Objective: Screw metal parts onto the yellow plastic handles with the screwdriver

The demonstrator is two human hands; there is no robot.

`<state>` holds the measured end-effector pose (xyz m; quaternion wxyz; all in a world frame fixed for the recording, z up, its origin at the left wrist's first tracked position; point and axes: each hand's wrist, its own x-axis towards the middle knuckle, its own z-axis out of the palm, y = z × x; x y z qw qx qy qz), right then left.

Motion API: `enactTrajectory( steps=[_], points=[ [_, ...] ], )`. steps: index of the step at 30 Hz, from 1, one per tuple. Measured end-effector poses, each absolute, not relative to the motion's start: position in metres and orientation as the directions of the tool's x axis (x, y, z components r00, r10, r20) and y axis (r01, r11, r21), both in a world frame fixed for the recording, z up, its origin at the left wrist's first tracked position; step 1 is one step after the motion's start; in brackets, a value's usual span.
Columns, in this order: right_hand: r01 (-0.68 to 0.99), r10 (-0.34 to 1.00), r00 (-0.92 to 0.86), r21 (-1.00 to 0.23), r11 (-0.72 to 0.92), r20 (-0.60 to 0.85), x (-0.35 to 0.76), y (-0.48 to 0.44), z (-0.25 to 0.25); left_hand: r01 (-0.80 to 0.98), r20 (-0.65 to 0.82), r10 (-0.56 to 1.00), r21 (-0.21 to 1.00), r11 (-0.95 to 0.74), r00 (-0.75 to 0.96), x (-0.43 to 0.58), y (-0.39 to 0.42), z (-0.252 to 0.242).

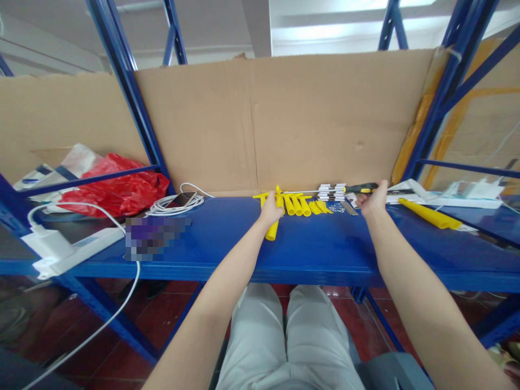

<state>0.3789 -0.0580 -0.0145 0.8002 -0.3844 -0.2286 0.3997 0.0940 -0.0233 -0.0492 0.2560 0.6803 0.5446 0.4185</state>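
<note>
My left hand (270, 211) is closed around a yellow plastic piece (275, 216) that stands tilted on the blue shelf (309, 246). My right hand (374, 200) is closed on the black and yellow handle of a screwdriver (357, 188), whose thin shaft runs left over a row of yellow plastic pieces (303, 205). A stack of small white parts (331, 192) and a scatter of tiny screws (336, 207) lie between my hands.
A long yellow tube (430, 215) lies at the right beside a white power strip (467, 196). At the left are a white coiled cable (174, 203), a red plastic bag (117, 189) and another power strip (69, 246). A cardboard sheet (284, 119) backs the shelf.
</note>
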Motion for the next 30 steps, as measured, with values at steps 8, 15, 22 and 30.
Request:
enactTrajectory(
  steps=[8,15,22,30],
  points=[
    [-0.494,0.782,0.623,-0.782,0.379,-0.014,0.378,-0.054,-0.014,0.509,0.288,0.956,0.814,-0.279,0.063,0.095,-0.021,-0.05],
    [-0.518,0.769,0.636,-0.771,0.37,-0.059,0.374,-0.059,-0.011,0.506,0.281,0.957,0.816,-0.279,0.075,0.095,-0.025,-0.048],
    [-0.499,0.79,0.606,-0.818,0.286,-0.093,0.379,-0.058,-0.013,0.531,0.279,0.958,0.802,-0.274,0.072,0.095,-0.025,-0.048],
    [-0.403,0.714,0.698,-0.85,0.338,-0.047,0.386,-0.043,-0.023,0.523,0.286,0.957,0.808,-0.273,0.059,0.095,-0.027,-0.047]
  ],
)
